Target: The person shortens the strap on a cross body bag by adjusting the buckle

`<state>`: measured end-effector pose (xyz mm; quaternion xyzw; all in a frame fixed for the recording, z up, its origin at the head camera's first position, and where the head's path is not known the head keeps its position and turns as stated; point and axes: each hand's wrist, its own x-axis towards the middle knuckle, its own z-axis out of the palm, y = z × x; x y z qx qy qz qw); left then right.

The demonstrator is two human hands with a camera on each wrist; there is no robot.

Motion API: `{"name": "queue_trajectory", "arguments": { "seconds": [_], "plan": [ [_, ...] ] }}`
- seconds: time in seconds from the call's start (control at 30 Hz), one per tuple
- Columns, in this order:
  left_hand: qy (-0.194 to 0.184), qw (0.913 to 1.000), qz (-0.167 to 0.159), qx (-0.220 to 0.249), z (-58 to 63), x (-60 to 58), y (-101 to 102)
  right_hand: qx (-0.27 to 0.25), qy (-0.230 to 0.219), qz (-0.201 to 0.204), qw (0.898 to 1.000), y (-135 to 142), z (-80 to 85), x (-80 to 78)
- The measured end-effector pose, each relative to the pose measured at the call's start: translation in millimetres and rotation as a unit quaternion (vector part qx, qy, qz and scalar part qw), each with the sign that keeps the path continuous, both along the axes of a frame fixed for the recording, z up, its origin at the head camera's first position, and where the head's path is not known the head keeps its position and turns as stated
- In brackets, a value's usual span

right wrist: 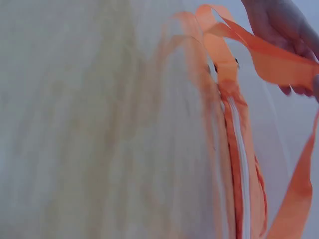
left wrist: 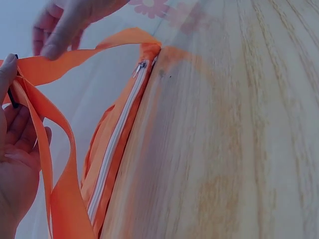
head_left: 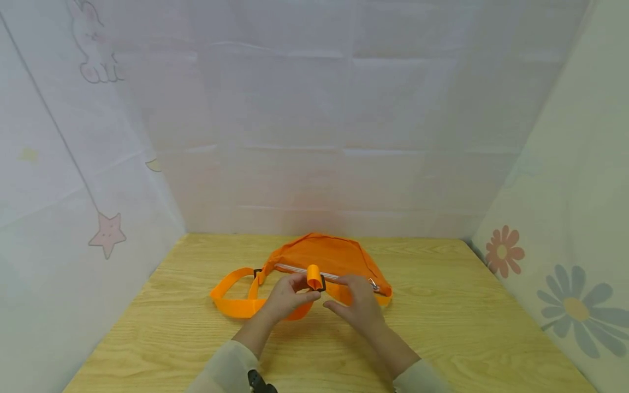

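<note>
An orange waist bag point(head_left: 324, 254) lies on the table with its white zipper point(left wrist: 117, 134) facing me. Its orange strap point(head_left: 236, 308) loops out to the left and rises to my hands. My left hand point(head_left: 286, 297) pinches the strap beside a black slider buckle point(head_left: 322, 283), where the webbing forms a small upright loop point(head_left: 313, 275). Just right of the buckle is my right hand point(head_left: 362, 305), thumb and fingers spread apart. In the left wrist view its thumb is close to the strap; whether they touch is unclear. The right wrist view shows the left hand point(right wrist: 279, 27) behind the strap.
The bag rests on a wood-grain table point(head_left: 442, 327). A second black buckle point(head_left: 257, 272) sits on the strap at the bag's left end. Pale sheets with printed flowers point(head_left: 577, 310) and a star point(head_left: 108, 233) hang around the table's back and sides.
</note>
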<state>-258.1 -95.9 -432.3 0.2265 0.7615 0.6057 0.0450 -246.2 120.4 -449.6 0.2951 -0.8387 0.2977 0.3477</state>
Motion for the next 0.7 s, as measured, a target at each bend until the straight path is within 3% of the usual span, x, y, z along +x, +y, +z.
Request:
{"name": "queue_trajectory", "arguments": {
  "seconds": [0.1, 0.23, 0.47, 0.7],
  "plan": [
    [-0.003, 1.0000, 0.009, -0.003, 2.4, 1.4, 0, -0.001, -0.142, -0.016, 0.990, 11, 6.2, 0.3],
    [-0.004, 0.9999, 0.010, 0.000, 6.3, 4.2, 0, 0.023, -0.228, -0.012, 0.973, 21, 12.7, -2.9],
    [0.002, 0.9999, -0.010, 0.010, 5.5, 3.7, -1, 0.022, -0.246, 0.019, 0.969, 19, 10.7, -4.7],
    [0.004, 0.9999, -0.010, 0.004, 3.1, 1.4, -1, 0.038, -0.242, 0.010, 0.969, 15, 3.5, -8.4]
  ]
}}
